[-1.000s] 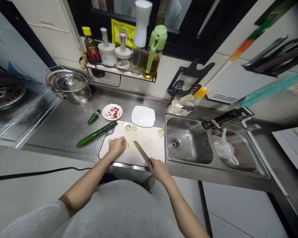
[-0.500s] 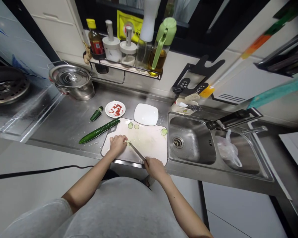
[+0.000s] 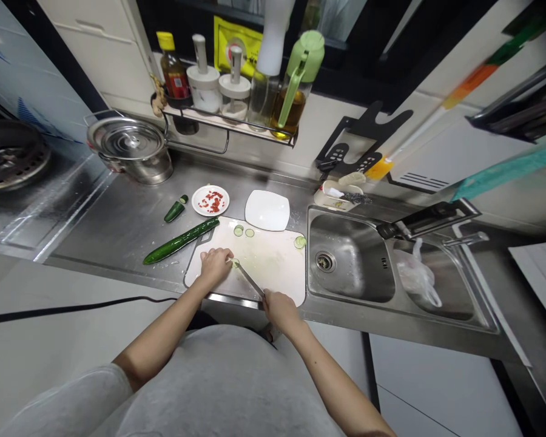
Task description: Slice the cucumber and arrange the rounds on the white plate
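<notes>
Left hand [image 3: 216, 266] curls at a cucumber slice [image 3: 235, 264]; we cannot tell if pinched; likely light, slick, fragile, best held by rim. Right hand [image 3: 281, 309] grips the knife [image 3: 252, 280].

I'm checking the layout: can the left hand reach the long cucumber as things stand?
Probably yes: the long cucumber lies close by the left hand, with nothing standing between them, though that hand is busy at a slice by the knife.

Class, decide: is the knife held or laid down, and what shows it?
Held. The right hand grips the knife at its handle end, its tip by a cucumber slice.
</notes>
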Demonstrator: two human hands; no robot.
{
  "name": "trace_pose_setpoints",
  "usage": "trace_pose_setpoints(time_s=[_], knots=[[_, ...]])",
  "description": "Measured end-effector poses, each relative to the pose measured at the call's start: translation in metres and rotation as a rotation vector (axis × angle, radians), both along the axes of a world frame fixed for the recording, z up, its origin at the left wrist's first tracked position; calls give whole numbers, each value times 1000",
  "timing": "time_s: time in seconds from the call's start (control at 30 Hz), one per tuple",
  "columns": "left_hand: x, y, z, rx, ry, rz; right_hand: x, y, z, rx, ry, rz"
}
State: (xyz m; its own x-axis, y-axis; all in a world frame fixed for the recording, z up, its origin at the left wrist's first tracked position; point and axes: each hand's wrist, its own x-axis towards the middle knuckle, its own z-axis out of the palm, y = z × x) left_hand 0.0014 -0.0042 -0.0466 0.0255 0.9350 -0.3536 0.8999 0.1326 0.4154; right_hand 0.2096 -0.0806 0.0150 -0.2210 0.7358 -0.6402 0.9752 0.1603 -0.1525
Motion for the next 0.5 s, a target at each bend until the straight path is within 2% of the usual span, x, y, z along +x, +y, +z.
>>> trace_pose_setpoints(time_s=[0.5], knots=[[0, 0, 1, -3, 5, 2, -4, 9, -6, -4, 17, 24]])
